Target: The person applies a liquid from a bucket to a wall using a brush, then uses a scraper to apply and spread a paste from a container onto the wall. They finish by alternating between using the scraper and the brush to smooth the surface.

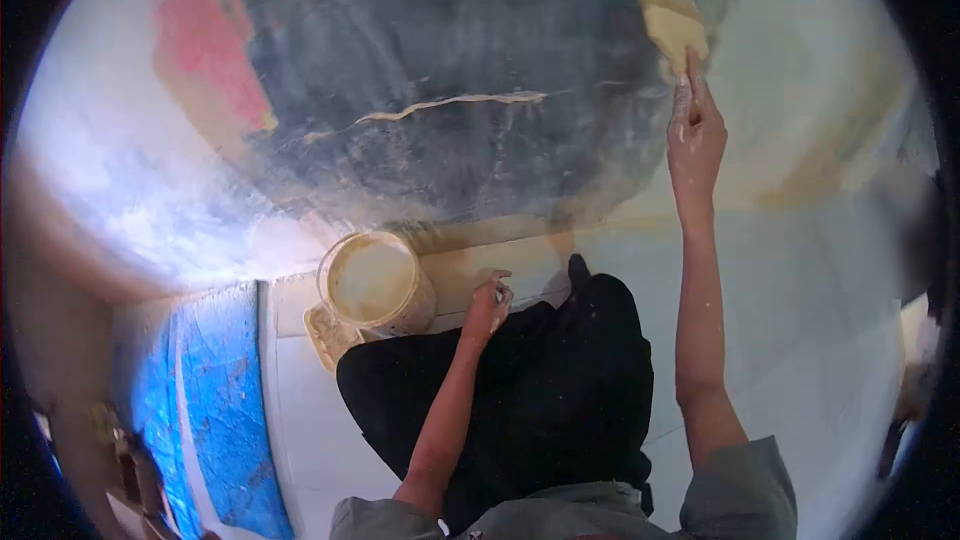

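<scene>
My right hand (696, 135) reaches up the wall at the right, its fingers wrapped round the handle of a wide, pale flat paintbrush (672, 22). The brush points upward, its bristles overlapping the right border of the wall's dark patch (470, 50). White specks mark my fingers and forearm. Low over my dark-clothed lap, my left hand (487, 308) holds nothing visible, with a finger extended and the others loosely bent. Just left of it stands a clear round bucket (408, 312) with cream-coloured liquid inside.
A pale, stained tray (332, 337) sits partly behind the bucket. Blue sheeting (225, 400) covers part of the floor at the left. A cream-coloured uneven line (450, 102) crosses the dark patch, and a pink area (205, 35) shows on the wall's left. White tiles (790, 340) lie at the right.
</scene>
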`<state>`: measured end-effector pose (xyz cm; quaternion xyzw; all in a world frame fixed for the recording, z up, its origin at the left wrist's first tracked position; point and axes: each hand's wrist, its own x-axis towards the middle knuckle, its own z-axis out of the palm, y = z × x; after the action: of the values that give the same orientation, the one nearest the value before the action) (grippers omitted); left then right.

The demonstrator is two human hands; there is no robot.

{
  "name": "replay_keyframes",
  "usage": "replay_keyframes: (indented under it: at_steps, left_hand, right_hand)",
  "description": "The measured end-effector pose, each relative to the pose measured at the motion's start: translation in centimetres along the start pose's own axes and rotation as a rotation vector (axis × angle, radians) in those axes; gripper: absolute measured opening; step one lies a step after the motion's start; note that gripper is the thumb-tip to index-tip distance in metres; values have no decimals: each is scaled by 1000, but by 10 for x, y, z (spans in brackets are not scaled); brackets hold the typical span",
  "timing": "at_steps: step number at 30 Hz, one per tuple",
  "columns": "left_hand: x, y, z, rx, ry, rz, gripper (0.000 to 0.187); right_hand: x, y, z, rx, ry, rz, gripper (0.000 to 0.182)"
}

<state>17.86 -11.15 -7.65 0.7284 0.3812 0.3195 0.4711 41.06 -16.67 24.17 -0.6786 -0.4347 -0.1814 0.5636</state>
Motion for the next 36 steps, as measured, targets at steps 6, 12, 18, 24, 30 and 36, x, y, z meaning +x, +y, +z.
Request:
replay_keyframes:
  at_steps: [6, 12, 18, 24, 30, 36]
  left_hand:
    - [0, 3, 0, 69, 83, 26, 31]
    - [0, 10, 6, 195, 20, 44, 31]
    - [-4, -3, 12, 305, -21, 73, 24]
    - [-7, 13, -3, 315, 8, 102, 20]
    - [-11, 18, -8, 262, 72, 32, 20]
    - [-10, 14, -7, 165, 108, 65, 21]
  right_hand:
    - [-84, 22, 80, -254, -159, -47, 47]
    - [-161, 68, 77, -597, -753, -7, 49]
    - [-75, -37, 81, -173, -839, -110, 48]
    - [-13, -184, 82, 22, -476, -437, 40]
    - [-3, -222, 143, -192, 8, -671, 38]
    - [-133, -149, 168, -489, -337, -316, 47]
